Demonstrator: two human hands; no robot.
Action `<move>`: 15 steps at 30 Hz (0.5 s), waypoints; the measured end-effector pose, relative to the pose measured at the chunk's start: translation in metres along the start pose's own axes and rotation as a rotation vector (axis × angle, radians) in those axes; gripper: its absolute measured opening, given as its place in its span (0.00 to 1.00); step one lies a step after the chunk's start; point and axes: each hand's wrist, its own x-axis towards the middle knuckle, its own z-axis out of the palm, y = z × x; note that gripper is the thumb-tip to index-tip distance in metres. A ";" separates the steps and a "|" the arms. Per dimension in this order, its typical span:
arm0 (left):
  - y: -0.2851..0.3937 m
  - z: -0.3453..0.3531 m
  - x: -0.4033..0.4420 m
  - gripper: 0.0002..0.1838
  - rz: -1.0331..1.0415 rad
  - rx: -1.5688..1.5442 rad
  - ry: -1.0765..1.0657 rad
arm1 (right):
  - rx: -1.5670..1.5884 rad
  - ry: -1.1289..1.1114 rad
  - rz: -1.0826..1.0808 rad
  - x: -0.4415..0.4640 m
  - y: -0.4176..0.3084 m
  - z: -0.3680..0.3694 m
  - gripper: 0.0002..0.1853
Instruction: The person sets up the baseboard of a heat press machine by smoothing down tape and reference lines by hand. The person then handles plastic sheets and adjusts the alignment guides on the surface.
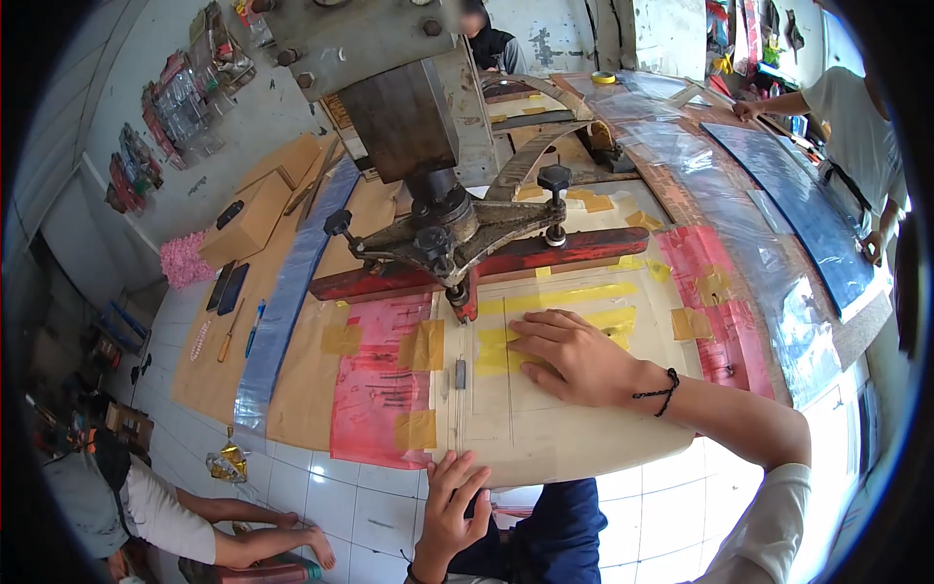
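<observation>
My right hand (579,358) lies palm down, fingers stretched out, on a cream-coloured work board (584,438) where yellow tape strips (496,352) are stuck. At the board's front edge, my left hand (452,506) rests its fingertips, with the fingers apart. A small grey block (460,374) sits on the board ahead of my left hand, beside thin lines running front to back. Pink-red plastic sheets (375,389) are taped along the board's left and right sides. Above the board hangs a press head with a long red bar (584,251) and black knobs.
A brown table surface (311,389) carries a long bluish plastic strip (302,292), phones (232,289), a screwdriver (231,331) and a cardboard box (258,219). At right, a person stands by a dark blue sheet (793,209). Another person sits lower left; one is behind the press.
</observation>
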 end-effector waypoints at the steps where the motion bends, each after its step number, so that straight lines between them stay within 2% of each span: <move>1: 0.000 0.001 -0.001 0.22 -0.002 -0.001 0.003 | 0.002 -0.002 -0.001 0.000 0.000 0.000 0.18; 4: -0.003 0.004 -0.003 0.18 0.005 0.014 0.008 | 0.001 -0.003 0.002 0.000 -0.001 -0.001 0.18; 15: -0.003 0.007 -0.003 0.18 0.002 0.023 0.028 | 0.009 0.002 0.001 0.000 -0.003 -0.001 0.18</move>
